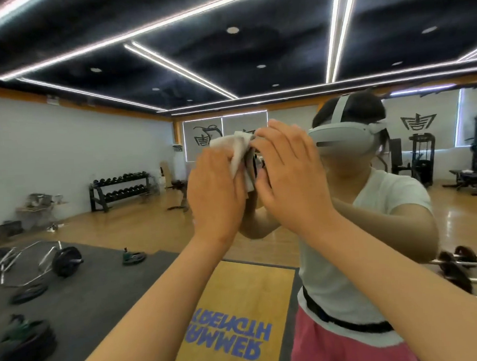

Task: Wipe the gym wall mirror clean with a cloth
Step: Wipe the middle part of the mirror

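Filling almost the whole view, the wall mirror [89, 139] stands close in front. No wet trace, wiped band or clear dirt shows on the glass, so I cannot judge how much is cleaned; I think the wiping is at an early or middle stage and most of the surface is left to do. Both hands are raised near the middle of the mirror, close to the glass. The left hand [217, 192] grips the white cloth [237, 152] with curled fingers. The right hand [290, 177] has nearly straight fingers, their tips touching the cloth's upper edge. The cloth is crumpled between them; whether it presses on the glass I cannot tell
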Action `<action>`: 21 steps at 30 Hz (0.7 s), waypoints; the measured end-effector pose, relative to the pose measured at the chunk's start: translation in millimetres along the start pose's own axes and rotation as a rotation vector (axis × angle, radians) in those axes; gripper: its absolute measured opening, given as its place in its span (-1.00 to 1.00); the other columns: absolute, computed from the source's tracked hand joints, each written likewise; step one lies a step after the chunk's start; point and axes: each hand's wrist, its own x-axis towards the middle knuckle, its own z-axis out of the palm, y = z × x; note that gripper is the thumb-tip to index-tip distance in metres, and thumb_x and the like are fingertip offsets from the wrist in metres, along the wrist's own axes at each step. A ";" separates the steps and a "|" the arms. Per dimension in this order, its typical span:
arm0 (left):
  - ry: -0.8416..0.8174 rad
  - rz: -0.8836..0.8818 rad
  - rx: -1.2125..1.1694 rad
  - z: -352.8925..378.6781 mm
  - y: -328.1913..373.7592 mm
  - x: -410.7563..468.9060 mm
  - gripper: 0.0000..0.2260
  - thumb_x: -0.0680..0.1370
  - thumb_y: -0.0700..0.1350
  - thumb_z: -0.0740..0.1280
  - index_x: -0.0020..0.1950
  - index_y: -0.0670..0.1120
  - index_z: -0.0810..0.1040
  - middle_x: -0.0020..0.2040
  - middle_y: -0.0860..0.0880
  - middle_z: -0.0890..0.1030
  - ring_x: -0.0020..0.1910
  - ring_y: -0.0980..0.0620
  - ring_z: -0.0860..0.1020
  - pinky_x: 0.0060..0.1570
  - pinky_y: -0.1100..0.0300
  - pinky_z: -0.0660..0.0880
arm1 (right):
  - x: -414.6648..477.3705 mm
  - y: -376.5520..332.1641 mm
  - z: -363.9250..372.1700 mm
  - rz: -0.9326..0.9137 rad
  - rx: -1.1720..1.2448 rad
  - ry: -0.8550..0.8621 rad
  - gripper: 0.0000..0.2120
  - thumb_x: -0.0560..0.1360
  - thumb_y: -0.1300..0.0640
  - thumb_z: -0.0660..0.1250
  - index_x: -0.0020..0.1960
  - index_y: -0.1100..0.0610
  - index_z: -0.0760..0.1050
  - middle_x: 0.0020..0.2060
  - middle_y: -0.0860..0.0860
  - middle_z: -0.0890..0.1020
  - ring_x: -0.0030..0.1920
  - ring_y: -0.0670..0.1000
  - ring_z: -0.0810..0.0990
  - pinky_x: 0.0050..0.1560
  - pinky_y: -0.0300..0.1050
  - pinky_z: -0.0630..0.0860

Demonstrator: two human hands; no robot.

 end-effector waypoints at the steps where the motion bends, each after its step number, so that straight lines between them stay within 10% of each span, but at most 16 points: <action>1: 0.003 0.021 0.004 -2.5 -12.0 2.8 -0.89 0.59 -0.08 0.23 0.02 -0.08 0.33 -0.14 -0.13 0.49 -0.27 0.06 0.34 -0.33 0.16 0.26 | 3.8 -8.1 7.2 0.015 0.002 0.008 -0.63 0.50 0.18 0.19 0.28 0.22 0.48 0.27 0.16 0.52 0.39 0.16 0.39 0.45 0.12 0.23; 10: 0.012 -0.328 0.028 -26.2 -162.6 14.5 -0.77 0.64 -0.05 0.19 0.12 -0.22 0.42 -0.01 -0.20 0.48 -0.20 -0.06 0.42 -0.28 0.09 0.30 | 24.6 -56.6 61.0 0.032 -0.201 0.029 -0.60 0.50 0.15 0.18 0.30 0.24 0.44 0.28 0.18 0.49 0.41 0.15 0.34 0.49 0.13 0.14; 21: 0.020 0.113 -0.100 -6.7 -110.2 0.5 -0.76 0.50 -0.17 0.37 0.06 -0.07 0.34 -0.09 -0.11 0.53 -0.20 -0.01 0.42 -0.16 0.17 0.25 | 20.6 -55.6 68.9 0.002 -0.286 0.094 -0.64 0.51 0.21 0.24 0.29 0.25 0.43 0.27 0.20 0.48 0.42 0.16 0.31 0.48 0.17 0.16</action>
